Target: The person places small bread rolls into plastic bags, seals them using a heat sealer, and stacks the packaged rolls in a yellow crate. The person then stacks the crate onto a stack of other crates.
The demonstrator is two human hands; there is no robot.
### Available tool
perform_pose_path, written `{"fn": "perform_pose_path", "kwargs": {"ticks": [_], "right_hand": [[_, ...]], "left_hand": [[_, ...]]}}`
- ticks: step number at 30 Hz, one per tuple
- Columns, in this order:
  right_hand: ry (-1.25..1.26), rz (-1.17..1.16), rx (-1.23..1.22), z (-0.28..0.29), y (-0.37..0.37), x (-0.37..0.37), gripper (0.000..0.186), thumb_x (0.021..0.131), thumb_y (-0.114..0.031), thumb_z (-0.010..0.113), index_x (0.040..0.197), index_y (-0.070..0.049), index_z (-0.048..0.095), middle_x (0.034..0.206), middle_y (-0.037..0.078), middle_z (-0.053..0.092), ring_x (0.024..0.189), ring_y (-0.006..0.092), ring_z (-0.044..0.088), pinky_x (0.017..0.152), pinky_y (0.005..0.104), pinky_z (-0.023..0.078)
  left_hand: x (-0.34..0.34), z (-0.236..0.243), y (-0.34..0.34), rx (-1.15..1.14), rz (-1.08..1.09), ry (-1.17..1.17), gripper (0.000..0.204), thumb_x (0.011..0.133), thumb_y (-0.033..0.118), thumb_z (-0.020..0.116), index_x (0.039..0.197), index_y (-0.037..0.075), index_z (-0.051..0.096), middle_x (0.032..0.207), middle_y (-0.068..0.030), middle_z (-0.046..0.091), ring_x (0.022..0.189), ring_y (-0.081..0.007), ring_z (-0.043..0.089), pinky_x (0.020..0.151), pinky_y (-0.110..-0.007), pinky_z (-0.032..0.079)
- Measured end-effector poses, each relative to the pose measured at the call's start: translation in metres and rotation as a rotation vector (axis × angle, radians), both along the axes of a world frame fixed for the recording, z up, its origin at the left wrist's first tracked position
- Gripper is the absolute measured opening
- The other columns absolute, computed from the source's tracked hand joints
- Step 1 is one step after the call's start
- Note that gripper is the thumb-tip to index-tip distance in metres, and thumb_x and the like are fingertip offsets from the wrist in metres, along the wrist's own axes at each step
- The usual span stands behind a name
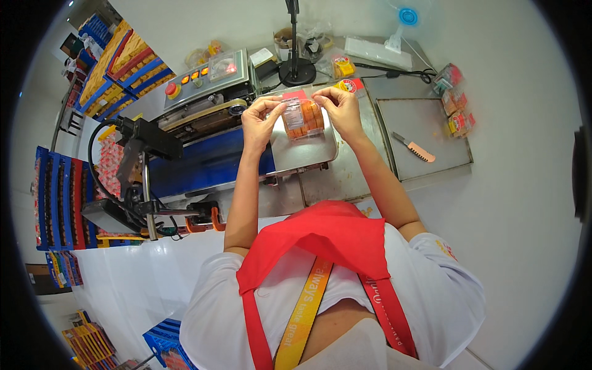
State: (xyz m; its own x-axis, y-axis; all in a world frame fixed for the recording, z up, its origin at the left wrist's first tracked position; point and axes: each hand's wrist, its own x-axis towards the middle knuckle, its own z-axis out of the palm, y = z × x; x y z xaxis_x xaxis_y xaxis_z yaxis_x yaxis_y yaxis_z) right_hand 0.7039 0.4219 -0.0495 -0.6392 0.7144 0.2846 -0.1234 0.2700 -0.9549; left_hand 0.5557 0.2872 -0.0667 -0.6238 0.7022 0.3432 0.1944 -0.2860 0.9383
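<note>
A clear plastic package of orange-brown baked pieces (304, 123) lies over the steel plate (305, 154) at the right end of a blue conveyor belt (203, 157). My left hand (261, 120) pinches the package's upper left edge between thumb and fingers. My right hand (338, 114) grips its upper right corner, thumb and forefinger closed on the plastic. A pink-and-red piece shows just behind the package, too hidden to name.
A control box (203, 80), a black stand (298, 73) and small packs (456, 123) line the back and right. A knife (419, 149) lies on a steel tray (398, 111). A black device on a post (148, 142) and crate stacks (58, 197) are left.
</note>
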Motion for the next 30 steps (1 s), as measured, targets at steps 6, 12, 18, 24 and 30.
{"fn": "perform_pose_path", "kwargs": {"ticks": [6, 12, 18, 24, 30], "right_hand": [[0.123, 0.271, -0.198, -0.014, 0.016, 0.001, 0.011, 0.083, -0.013, 0.066, 0.085, -0.003, 0.07, 0.092, 0.006, 0.067, 0.087, 0.01, 0.058, 0.083, 0.0251, 0.044], [0.083, 0.628, -0.324, -0.009, 0.041, 0.003, 0.014, 0.086, -0.014, 0.064, 0.088, -0.002, 0.07, 0.107, 0.009, 0.062, 0.098, 0.0139, 0.056, 0.093, 0.0287, 0.04], [0.188, 0.578, -0.202, -0.022, 0.044, -0.007, 0.011, 0.084, 0.0, 0.061, 0.09, 0.0, 0.07, 0.094, 0.009, 0.066, 0.093, 0.0141, 0.059, 0.086, 0.0265, 0.047], [0.301, 0.297, -0.123, -0.041, 0.025, -0.016, 0.012, 0.085, 0.001, 0.059, 0.09, 0.001, 0.069, 0.099, 0.008, 0.065, 0.09, 0.0133, 0.061, 0.083, 0.0254, 0.048], [0.267, 0.351, -0.244, -0.022, 0.015, -0.006, 0.012, 0.083, -0.004, 0.064, 0.093, -0.001, 0.069, 0.097, 0.006, 0.064, 0.091, 0.0117, 0.058, 0.084, 0.0262, 0.045]], "left_hand": [[-0.006, 0.004, -0.007, -0.015, -0.124, -0.028, 0.009, 0.081, 0.0, 0.066, 0.089, -0.001, 0.069, 0.098, -0.0082, 0.064, 0.089, -0.0114, 0.06, 0.081, -0.024, 0.048], [-0.021, 0.018, -0.011, -0.047, -0.304, 0.089, 0.015, 0.08, -0.006, 0.062, 0.09, 0.0, 0.07, 0.101, -0.0106, 0.065, 0.094, -0.014, 0.06, 0.081, -0.026, 0.048], [-0.033, -0.004, -0.003, 0.025, -0.197, 0.131, 0.018, 0.079, -0.01, 0.061, 0.089, 0.001, 0.071, 0.096, -0.012, 0.068, 0.089, -0.0151, 0.063, 0.079, -0.025, 0.051], [-0.01, -0.007, 0.002, 0.09, -0.045, -0.028, 0.016, 0.08, -0.008, 0.062, 0.092, -0.002, 0.07, 0.099, -0.0129, 0.067, 0.091, -0.0159, 0.063, 0.081, -0.025, 0.05], [0.001, -0.003, 0.0, 0.052, 0.037, -0.111, 0.012, 0.08, 0.001, 0.069, 0.092, -0.003, 0.069, 0.096, -0.0132, 0.067, 0.086, -0.0125, 0.062, 0.078, -0.024, 0.048]]}}
